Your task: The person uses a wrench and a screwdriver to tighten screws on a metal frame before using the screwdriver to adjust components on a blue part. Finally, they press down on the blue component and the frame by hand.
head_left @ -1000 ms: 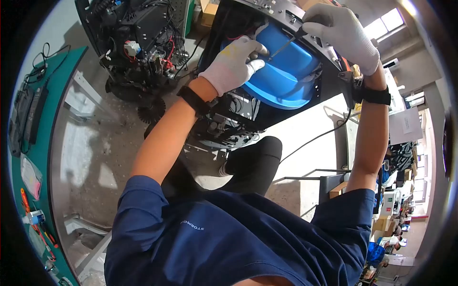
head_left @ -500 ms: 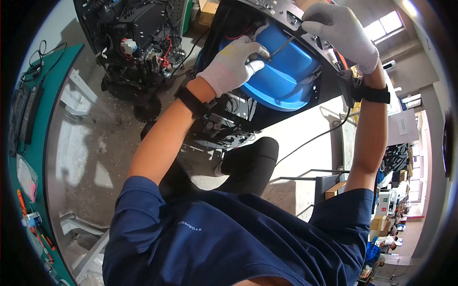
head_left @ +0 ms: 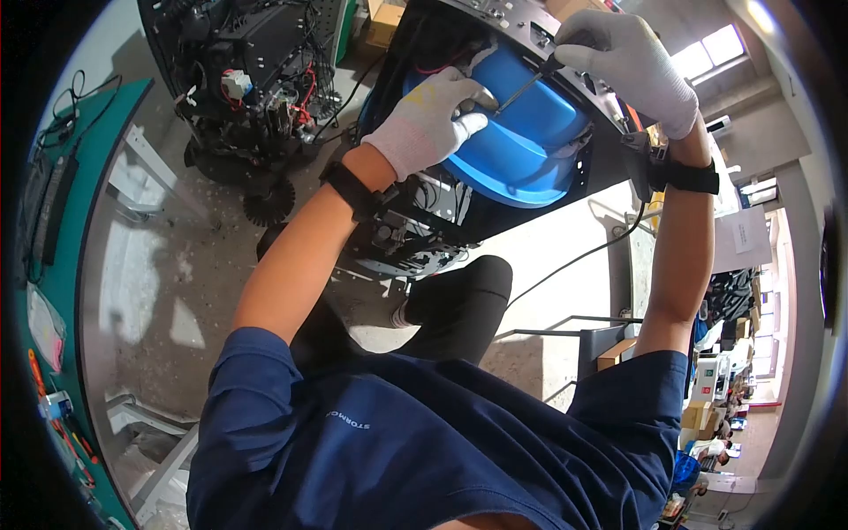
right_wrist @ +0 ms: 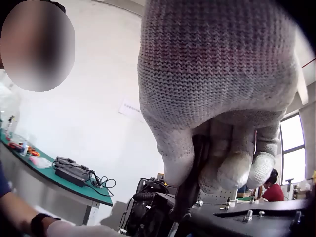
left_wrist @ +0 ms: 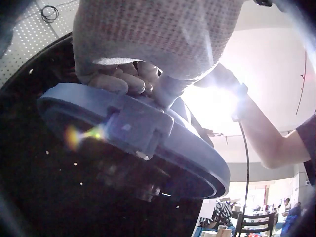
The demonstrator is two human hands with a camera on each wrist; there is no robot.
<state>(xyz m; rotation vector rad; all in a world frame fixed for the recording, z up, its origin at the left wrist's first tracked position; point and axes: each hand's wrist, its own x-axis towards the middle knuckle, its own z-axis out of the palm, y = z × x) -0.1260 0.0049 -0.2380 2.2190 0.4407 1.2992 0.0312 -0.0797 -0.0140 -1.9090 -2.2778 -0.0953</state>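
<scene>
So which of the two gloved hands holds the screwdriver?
The right hand grips the screwdriver; the left hand holds the blue housing.

A workshop: a green worktop (head_left: 75, 199) at 9 o'clock carries cables and red-handled hand tools (head_left: 35, 375), a stripped machine chassis (head_left: 256, 62) trailing loose wiring stands at 11 o'clock on a bare concrete floor (head_left: 177, 265), and cardboard boxes (head_left: 384, 22) sit at 12 o'clock.

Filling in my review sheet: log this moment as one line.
left hand: grips blue cover | right hand: holds screwdriver | screwdriver tip: at cover, beside left fingers
</scene>
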